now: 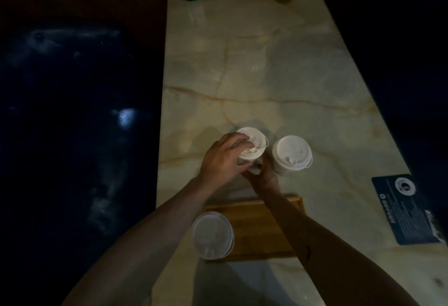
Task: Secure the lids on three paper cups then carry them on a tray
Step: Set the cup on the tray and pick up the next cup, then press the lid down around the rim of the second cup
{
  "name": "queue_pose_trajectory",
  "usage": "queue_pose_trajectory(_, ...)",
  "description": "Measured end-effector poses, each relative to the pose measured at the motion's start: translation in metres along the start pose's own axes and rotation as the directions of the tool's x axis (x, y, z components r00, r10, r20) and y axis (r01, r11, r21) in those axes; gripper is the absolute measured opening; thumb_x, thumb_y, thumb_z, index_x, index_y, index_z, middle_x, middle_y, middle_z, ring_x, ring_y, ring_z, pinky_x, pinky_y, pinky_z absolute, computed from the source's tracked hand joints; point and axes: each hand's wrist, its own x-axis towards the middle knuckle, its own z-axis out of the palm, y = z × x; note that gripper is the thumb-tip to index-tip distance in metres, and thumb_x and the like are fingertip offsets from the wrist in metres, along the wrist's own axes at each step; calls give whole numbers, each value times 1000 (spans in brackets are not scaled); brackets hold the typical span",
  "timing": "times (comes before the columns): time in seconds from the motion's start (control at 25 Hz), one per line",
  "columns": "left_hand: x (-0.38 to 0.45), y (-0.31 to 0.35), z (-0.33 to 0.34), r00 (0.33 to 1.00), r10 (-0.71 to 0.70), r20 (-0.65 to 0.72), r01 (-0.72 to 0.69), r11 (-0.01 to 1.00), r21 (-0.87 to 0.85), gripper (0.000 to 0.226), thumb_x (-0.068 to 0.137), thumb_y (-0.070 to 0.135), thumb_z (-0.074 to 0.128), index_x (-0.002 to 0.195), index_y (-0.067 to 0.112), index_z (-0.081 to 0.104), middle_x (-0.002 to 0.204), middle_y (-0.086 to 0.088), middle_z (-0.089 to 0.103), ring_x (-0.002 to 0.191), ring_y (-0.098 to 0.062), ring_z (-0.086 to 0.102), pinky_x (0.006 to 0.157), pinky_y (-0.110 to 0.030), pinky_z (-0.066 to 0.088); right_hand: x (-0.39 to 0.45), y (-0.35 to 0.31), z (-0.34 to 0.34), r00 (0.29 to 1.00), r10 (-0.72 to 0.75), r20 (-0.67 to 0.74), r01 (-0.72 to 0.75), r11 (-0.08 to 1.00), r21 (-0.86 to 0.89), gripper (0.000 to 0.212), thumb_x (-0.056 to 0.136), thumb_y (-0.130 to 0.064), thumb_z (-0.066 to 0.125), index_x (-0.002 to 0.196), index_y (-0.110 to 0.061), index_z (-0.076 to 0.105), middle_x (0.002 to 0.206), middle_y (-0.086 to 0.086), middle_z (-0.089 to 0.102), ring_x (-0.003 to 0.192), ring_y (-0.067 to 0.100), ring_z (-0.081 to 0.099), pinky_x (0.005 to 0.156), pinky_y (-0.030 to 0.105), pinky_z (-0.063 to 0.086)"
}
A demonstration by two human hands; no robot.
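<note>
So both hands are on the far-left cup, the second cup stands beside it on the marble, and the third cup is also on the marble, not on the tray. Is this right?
Not quite. The head view shows the third cup standing on the wooden tray, at its left end. The rest holds: both the left hand and right hand are on the far-left cup, with the second cup beside it.

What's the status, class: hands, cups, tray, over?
Left hand on far-left cup's lid, right hand gripping the cup below. Second cup lidded beside it. Third cup on wooden tray. Nothing blocking.
</note>
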Motion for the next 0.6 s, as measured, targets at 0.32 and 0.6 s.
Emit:
queue_pose_trajectory(0.32,-2,0,1,999,-34,-21,31,993,-111,38,82,27,76,118,18,68,131,0,61,127,-21,54,100,-35,49,12,-2,7,995,-59,-84,68,992,108,69,75,-11,82,135,-7,50,129,14,63,119,30,61,102,54,47)
queue_pose_trajectory(0.6,-6,-2,-22,990,-131,-58,111,958,-265,40,82,18,75,121,22,67,133,8,60,126,-10,55,105,-28,46,-12,-31,9,989,-97,-109,110,986,126,63,72,-20,85,127,-17,53,109,-4,66,102,19,65,84,36,53)
